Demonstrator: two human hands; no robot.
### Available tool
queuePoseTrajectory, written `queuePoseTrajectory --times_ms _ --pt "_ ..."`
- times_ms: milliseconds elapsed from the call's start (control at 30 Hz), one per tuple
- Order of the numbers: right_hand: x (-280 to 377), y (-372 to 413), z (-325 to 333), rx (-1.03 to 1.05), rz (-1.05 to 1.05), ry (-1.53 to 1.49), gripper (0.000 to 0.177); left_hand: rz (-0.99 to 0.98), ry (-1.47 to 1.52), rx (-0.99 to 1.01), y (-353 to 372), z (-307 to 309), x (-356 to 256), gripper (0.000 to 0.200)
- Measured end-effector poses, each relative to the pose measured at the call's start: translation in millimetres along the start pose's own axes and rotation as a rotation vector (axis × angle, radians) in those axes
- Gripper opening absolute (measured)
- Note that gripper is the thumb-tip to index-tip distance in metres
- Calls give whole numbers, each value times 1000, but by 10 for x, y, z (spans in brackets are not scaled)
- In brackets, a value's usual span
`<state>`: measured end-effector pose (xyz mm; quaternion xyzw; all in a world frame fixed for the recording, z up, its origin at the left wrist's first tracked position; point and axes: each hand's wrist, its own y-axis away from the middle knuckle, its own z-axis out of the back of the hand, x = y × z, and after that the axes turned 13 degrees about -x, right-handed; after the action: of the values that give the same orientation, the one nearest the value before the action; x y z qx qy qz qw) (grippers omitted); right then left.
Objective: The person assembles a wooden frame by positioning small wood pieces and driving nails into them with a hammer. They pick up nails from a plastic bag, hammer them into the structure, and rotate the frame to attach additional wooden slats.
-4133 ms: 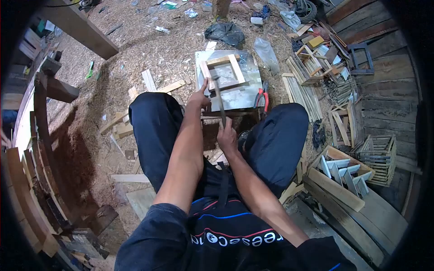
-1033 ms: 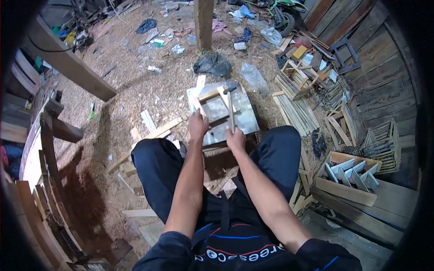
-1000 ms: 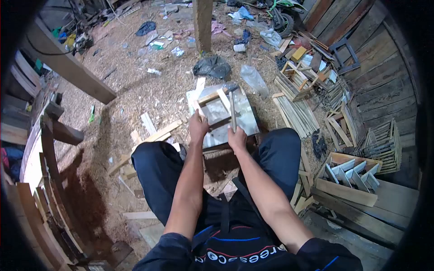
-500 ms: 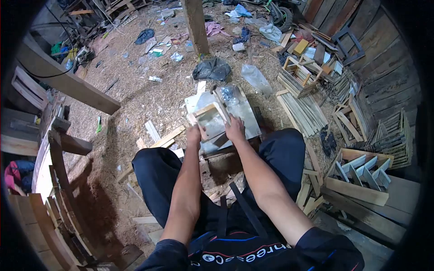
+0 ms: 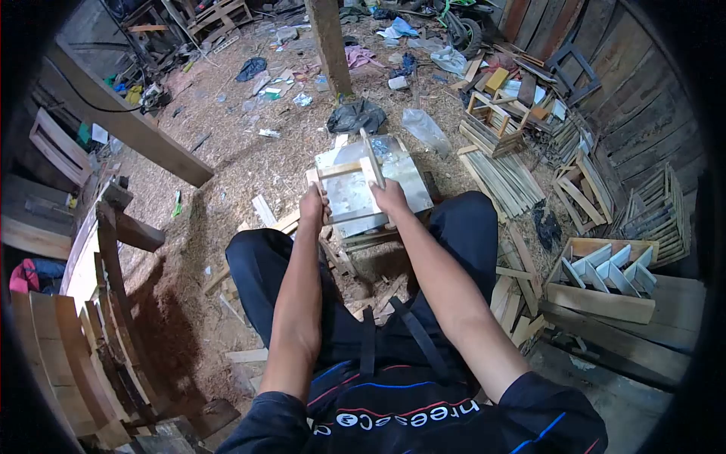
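**Q:** Head view, upper centre: what could go wrong?
**A:** If twisted unevenly, the wooden frame could be racked or dropped onto the metal sheet.
**Q:** Where is it held?
**A:** Its left rail is gripped by the closed left hand, its right rail by the closed right hand.

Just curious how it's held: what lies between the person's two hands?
In the head view, a wooden frame spans from the left hand to the right hand, both gripping its sides. Through its open middle shows the shiny metal sheet beneath.
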<state>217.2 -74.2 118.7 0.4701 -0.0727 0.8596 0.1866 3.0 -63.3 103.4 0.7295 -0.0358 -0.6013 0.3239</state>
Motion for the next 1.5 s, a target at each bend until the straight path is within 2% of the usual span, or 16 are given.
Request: queuePoseTrajectory --times_ms 100,233,400,533,633,700,733,800,967,1033,1100,1200,1300,1367,1400,1500 --pt "240 -69 202 115 16 -253 28 -44 -3 64 57 -32 -285 46" --pt "523 -113 494 58 40 -253 26 -44 -30 200 445 -91 -804 52" --pt "892 -106 782 30 -53 -611 25 -339 -143 307 743 -77 -1282 52" --pt "1065 -146 915 107 -33 -749 24 -384 -39 333 683 -75 -1413 50" --pt "1134 -120 865 137 66 -816 23 -377 118 342 709 -91 -1452 55" --pt "1157 -94 745 160 52 -826 23 -155 673 233 828 -135 -1458 62" --pt "1181 -41 651 139 2 -942 22 -91 803 355 823 -117 -1427 62" --pt "1283 119 524 170 -77 -1159 22 -187 766 289 916 -278 -1354 54" --pt "1006 119 304 -59 112 -814 26 -424 678 159 730 -357 -1368 22" --pt "1012 129 475 -304 167 -283 27 -417 547 132 769 -234 -1506 17" --pt "1157 116 705 -364 208 -324 28 -528 335 236 767 -165 -1547 13" --pt "1015 -183 702 -387 329 -405 28 -409 312 390 742 -82 -1514 12" --pt "981 -264 710 -242 337 -596 28 -273 312 540 832 -103 -1513 15" --pt "1194 -23 868 324 -230 -1025 31 -259 297 586 817 -118 -1445 17" --pt "1028 -138 790 400 -215 -946 34 -209 297 587 759 -100 -1430 18" --pt "1074 -95 764 256 -226 -936 29 -241 248 459 757 -116 -1408 19"
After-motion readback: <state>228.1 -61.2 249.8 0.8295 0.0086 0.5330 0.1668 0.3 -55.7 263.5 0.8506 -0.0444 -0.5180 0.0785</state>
